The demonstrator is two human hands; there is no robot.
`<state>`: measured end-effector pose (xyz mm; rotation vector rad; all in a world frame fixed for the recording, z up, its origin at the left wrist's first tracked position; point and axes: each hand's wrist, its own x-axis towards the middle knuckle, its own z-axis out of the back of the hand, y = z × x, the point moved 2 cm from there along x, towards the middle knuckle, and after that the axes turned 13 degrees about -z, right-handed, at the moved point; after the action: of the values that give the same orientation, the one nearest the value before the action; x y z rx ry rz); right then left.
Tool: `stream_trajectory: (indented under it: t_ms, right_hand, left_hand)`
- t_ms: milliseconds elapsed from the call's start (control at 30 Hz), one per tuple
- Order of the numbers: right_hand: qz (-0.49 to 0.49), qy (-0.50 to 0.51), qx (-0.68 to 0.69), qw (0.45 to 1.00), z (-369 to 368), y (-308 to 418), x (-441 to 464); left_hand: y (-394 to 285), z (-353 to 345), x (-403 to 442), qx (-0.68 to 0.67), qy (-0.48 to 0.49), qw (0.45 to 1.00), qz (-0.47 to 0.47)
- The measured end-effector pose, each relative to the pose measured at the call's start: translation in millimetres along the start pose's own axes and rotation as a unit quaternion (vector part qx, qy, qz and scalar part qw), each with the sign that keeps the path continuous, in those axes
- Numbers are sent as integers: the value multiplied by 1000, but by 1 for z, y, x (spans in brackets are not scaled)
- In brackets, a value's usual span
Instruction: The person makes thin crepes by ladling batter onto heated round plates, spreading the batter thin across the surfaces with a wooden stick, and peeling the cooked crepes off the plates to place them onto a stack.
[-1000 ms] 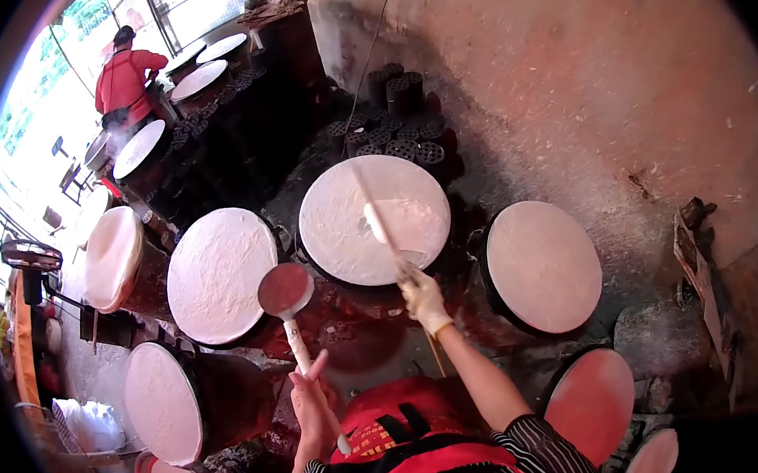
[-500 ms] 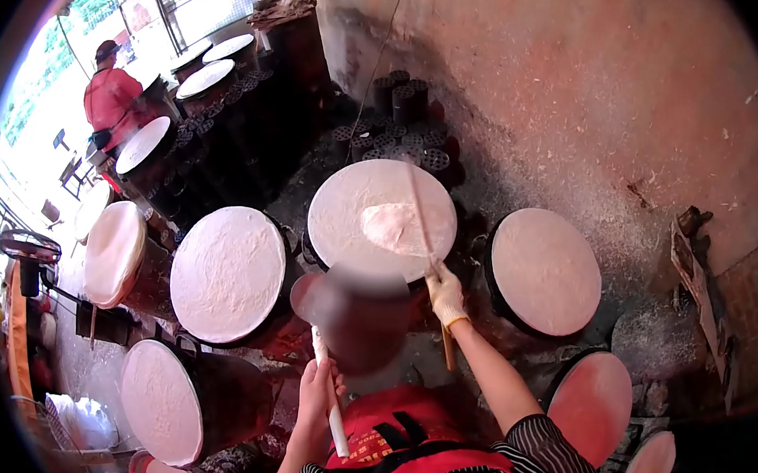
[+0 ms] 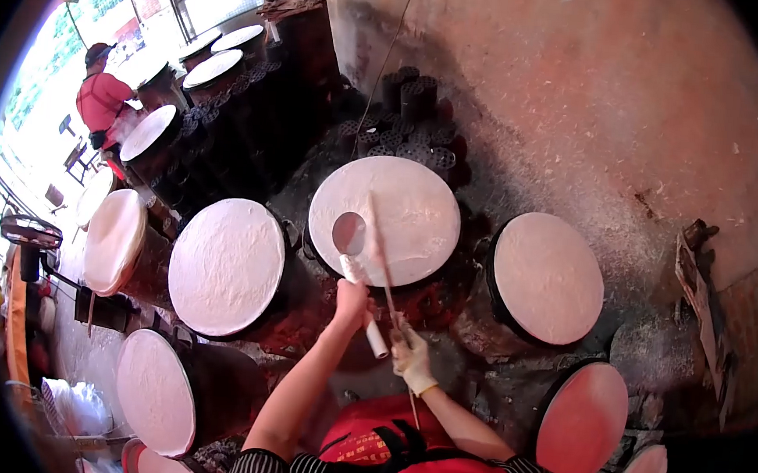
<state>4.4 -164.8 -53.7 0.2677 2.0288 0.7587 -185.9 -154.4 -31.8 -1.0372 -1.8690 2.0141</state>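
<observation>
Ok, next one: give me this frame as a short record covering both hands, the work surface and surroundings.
Left hand: bare, holding a round-headed ladle by its white handle
Right hand: gloved, gripping a thin stick
Work surface: central round pan, white-coated, both tools over it
Nearby: similar pans on either side
Background: person in red, perforated black cylinders

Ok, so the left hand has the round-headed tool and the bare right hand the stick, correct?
Not quite: the right hand isn't bare; the head view shows a pale glove on it. The left hand does have the round-headed tool, the right the stick.
</observation>
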Motion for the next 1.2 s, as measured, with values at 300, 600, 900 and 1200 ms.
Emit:
stream_trajectory:
  t_ms: [300,600,900,1200]
  right_hand:
    - [82,-126,-82,985,19,114,-14]
    - [252,-115,-446,851,54,95,-37]
    - [361,98,-555,744,26,58,-20]
    - [328,427,-701,467,-251,-54,-77]
  left_hand:
    - [-91,64,-75,-503,120,830,207]
    - [-46,102,-134,-526,36,806,269]
    - [5,138,-258,-743,-156,611,224]
    - [46,226,-352,-697,-292,652,-55]
